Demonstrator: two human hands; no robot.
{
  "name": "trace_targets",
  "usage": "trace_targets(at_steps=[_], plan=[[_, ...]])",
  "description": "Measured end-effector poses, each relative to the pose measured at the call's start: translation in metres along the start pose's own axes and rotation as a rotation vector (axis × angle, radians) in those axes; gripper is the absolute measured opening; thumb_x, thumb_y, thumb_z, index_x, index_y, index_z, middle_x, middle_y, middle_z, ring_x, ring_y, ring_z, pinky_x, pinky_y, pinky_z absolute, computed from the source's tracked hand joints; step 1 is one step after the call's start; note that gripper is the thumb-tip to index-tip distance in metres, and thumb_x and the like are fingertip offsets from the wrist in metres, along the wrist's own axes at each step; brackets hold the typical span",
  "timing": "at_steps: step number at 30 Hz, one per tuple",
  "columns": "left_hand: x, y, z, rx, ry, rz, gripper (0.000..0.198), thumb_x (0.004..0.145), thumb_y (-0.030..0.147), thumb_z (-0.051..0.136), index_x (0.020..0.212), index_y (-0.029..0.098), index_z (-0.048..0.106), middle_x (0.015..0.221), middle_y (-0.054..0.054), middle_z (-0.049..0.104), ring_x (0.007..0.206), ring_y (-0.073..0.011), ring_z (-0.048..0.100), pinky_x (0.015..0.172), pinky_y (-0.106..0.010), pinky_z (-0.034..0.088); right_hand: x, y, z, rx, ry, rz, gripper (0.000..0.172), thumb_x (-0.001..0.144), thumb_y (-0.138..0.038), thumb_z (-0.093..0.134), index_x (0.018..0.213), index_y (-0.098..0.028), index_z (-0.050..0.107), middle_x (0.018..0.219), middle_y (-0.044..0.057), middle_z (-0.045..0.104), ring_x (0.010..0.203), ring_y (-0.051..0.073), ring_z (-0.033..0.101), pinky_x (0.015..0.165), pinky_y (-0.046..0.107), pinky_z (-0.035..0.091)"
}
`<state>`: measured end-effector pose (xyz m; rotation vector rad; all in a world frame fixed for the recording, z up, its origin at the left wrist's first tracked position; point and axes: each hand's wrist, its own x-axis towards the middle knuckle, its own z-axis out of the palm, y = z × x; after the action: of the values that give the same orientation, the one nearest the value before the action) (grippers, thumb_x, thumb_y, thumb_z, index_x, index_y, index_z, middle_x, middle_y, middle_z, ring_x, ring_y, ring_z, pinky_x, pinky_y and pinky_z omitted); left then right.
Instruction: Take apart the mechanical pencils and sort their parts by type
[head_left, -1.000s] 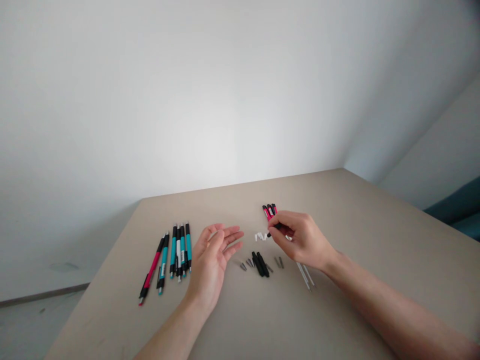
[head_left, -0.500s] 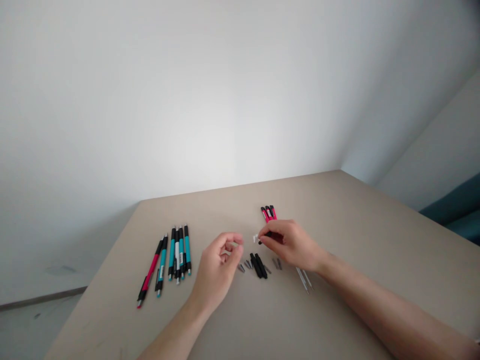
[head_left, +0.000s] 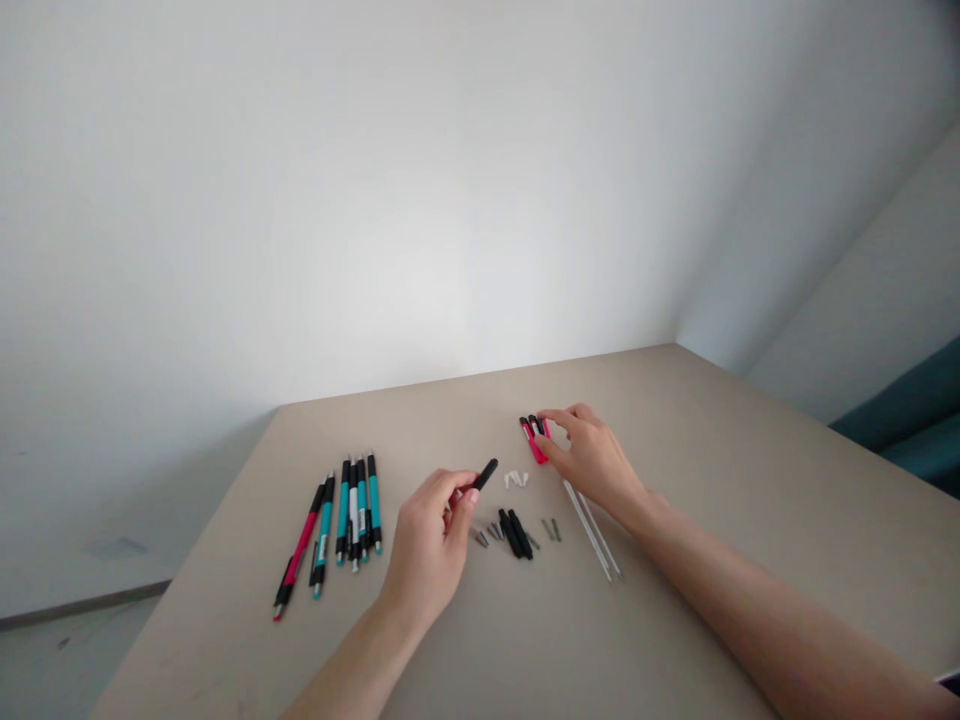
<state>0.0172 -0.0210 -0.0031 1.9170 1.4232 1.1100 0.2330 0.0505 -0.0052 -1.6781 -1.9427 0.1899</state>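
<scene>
1. Holding the black grip piece [head_left: 485, 474]: left hand [head_left: 433, 540], near-centre over the table [head_left: 712, 560]. Thumb and fingertips are pinched tight on the piece's near end, other fingers curled in. The piece is clear of the tabletop and tilted, free end pointing far-right.
2. Pos. of right hand [head_left: 596, 462]: far-right of the left hand, well apart. Palm down, fingers mostly extended and loosely spread. Fingertips touch the red barrels [head_left: 534, 440]. Cannot tell whether they have a grip on them.
3. Ref. red barrels: short bundle w/ black far ends, lying on the table far of centre, partly covered by the right-hand fingers.
4. Btwn the hands: white caps [head_left: 515, 479], small cluster on the table, just right of the grip piece's free end.
5. Near of the caps: black pieces [head_left: 516, 533], side by side on the table, w/ grey tips [head_left: 495, 530] lying on either side.
6. Near of the right hand, by the wrist: white refills [head_left: 592, 517], two thin rods lying side by side.
7. Left area: teal pens [head_left: 358, 503], assembled, parallel row running approx. near-far. One red pen [head_left: 300, 548] lies at the row's left edge, slanted.
</scene>
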Motion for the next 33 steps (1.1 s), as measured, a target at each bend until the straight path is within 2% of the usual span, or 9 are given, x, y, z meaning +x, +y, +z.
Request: trace_targets(at_steps=[4,10,18,22,27,28,30,33], plan=[[-0.001,0.000,0.003,0.011,-0.014,-0.026,0.021,0.090,0.029,0.047,0.095,0.018,0.063,0.080,-0.003,0.063,0.067,-0.0149,0.057,0.058,-0.025,0.042,0.006,0.002,0.013,-0.129,-0.090,0.039,0.038,0.085,-0.037,0.052,0.120,-0.024,0.062,0.102,0.010,0.055,0.090,0.021,0.058,0.084,0.031,0.042],[-0.001,0.000,0.004,0.015,-0.018,-0.030,0.022,0.089,0.030,0.048,0.096,0.018,0.064,0.077,-0.002,0.063,0.065,-0.0143,0.056,0.056,-0.024,0.042,0.006,-0.005,0.020,-0.150,-0.136,0.008,0.033,0.087,-0.030,0.048,0.114,-0.022,0.065,0.094,0.010,0.056,0.087,0.020,0.057,0.081,0.028,0.041],[0.000,-0.002,0.003,0.011,-0.027,-0.042,0.021,0.088,0.031,0.049,0.096,0.018,0.064,0.076,-0.002,0.062,0.064,-0.0144,0.056,0.056,-0.025,0.042,0.014,0.012,0.013,-0.208,-0.130,0.087,0.032,0.089,-0.027,0.045,0.113,-0.019,0.064,0.095,0.011,0.057,0.084,0.020,0.058,0.080,0.027,0.041],[-0.001,-0.002,0.003,0.014,-0.032,-0.053,0.022,0.089,0.032,0.049,0.096,0.018,0.064,0.075,-0.002,0.062,0.063,-0.0141,0.055,0.055,-0.025,0.041,0.015,0.014,0.010,-0.245,-0.128,0.122,0.032,0.089,-0.031,0.046,0.114,-0.020,0.062,0.096,0.012,0.059,0.085,0.021,0.060,0.079,0.027,0.041],[0.000,-0.003,0.003,0.006,-0.031,-0.044,0.021,0.089,0.031,0.049,0.096,0.018,0.064,0.079,-0.002,0.063,0.067,-0.0146,0.056,0.058,-0.025,0.042,0.012,0.005,-0.009,-0.328,-0.089,0.186,0.049,0.086,-0.047,0.048,0.117,-0.010,0.057,0.100,0.019,0.061,0.093,0.029,0.060,0.076,0.034,0.042],[0.000,-0.003,0.003,0.005,-0.030,-0.043,0.021,0.089,0.031,0.049,0.096,0.018,0.064,0.079,-0.002,0.063,0.068,-0.0147,0.057,0.058,-0.025,0.042,0.011,0.003,-0.016,-0.362,-0.120,0.226,0.050,0.086,-0.050,0.046,0.112,-0.010,0.060,0.097,0.018,0.063,0.090,0.030,0.061,0.073,0.034,0.042],[0.000,-0.002,0.003,0.001,-0.030,-0.049,0.021,0.089,0.031,0.049,0.096,0.018,0.064,0.079,-0.002,0.063,0.068,-0.0149,0.057,0.059,-0.026,0.043,0.006,0.002,-0.030,-0.397,-0.297,0.292,0.047,0.084,-0.053,0.044,0.095,-0.012,0.066,0.085,0.016,0.066,0.081,0.030,0.063,0.064,0.033,0.042],[0.001,-0.002,0.002,-0.005,-0.033,-0.054,0.021,0.089,0.031,0.049,0.096,0.018,0.064,0.079,-0.002,0.063,0.069,-0.0152,0.057,0.060,-0.026,0.043,-0.007,0.003,-0.044,-0.370,-0.567,0.181,0.047,0.073,-0.057,0.055,0.081,-0.013,0.069,0.078,0.014,0.068,0.071,0.026,0.064,0.056,0.029,0.038]])
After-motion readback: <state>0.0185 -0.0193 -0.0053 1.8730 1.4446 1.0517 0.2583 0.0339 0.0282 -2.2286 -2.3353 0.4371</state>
